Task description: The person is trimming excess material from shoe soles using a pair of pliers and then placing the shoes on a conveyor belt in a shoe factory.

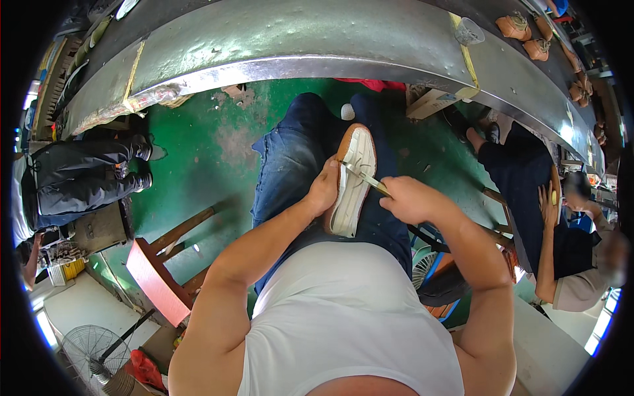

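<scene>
A shoe (347, 210) with a tan toe and rim and a cream-white face lies lengthwise on my lap, toe pointing away from me. Dark thread-like lines cross its middle. My left hand (323, 188) is closed on the shoe's left edge, thumb near the upper side. In my right hand (409, 199) is a slim metal hand tool (367, 179) with a brassy handle. Its silvery end reaches across the shoe's face, close to my left thumb. Whether the tool is a knife or pincers I cannot tell.
A long metal-topped bench (290, 39) curves across in front, with a clear plastic cup (469, 32) and tan shoes (514, 28) on it. A wooden stool (158, 280) stands left; a floor fan (96, 350) is behind it. Seated people (86, 175) are at both sides.
</scene>
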Available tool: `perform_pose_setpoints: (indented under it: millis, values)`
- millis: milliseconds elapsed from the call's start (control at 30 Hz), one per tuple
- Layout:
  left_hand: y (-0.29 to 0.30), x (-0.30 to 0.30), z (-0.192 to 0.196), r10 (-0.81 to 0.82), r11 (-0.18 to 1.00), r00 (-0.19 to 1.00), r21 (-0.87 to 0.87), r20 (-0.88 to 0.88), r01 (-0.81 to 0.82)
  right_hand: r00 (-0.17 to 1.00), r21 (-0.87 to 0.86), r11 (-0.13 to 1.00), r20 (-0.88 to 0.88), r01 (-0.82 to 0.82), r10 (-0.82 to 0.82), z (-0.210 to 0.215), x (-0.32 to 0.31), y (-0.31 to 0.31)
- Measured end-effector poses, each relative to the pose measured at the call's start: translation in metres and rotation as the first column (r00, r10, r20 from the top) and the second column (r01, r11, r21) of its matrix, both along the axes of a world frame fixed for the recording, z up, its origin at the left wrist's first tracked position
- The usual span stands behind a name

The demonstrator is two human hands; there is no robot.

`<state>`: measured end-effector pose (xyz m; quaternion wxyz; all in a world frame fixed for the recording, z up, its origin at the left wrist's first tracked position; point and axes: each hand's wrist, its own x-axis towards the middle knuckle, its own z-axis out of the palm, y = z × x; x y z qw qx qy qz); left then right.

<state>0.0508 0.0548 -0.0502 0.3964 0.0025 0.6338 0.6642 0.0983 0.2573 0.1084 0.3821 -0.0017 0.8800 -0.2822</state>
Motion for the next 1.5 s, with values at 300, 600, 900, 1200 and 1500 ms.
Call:
perform_pose_setpoints:
  millis: [300,600,900,1200,1500]
  values:
    - [-0.003,-0.005,0.009,0.118,0.978,0.984,0.156,0.133,-0.138,0.937,-0.178,0.940,-0.146,0.291,-0.318,-0.069,0.033,-0.027]
    - [0.014,-0.031,0.030,0.067,0.990,0.936,0.093,0.347,-0.105,0.563,-0.562,0.123,0.739,0.818,-0.370,-0.114,0.057,0.003]
    - [0.033,-0.034,0.038,0.074,0.994,0.965,-0.095,0.250,-0.052,0.808,-0.498,0.665,0.136,0.556,-0.573,-0.047,0.006,0.028]
    - [0.022,-0.050,0.049,-0.043,0.994,0.930,-0.080,0.364,0.077,0.868,-0.255,0.835,0.240,0.488,-0.434,-0.039,0.016,0.047]
    - [0.020,-0.049,0.042,-0.117,0.986,0.912,-0.065,0.394,0.154,0.978,0.005,0.996,-0.189,-0.090,0.089,-0.024,0.042,-0.008]
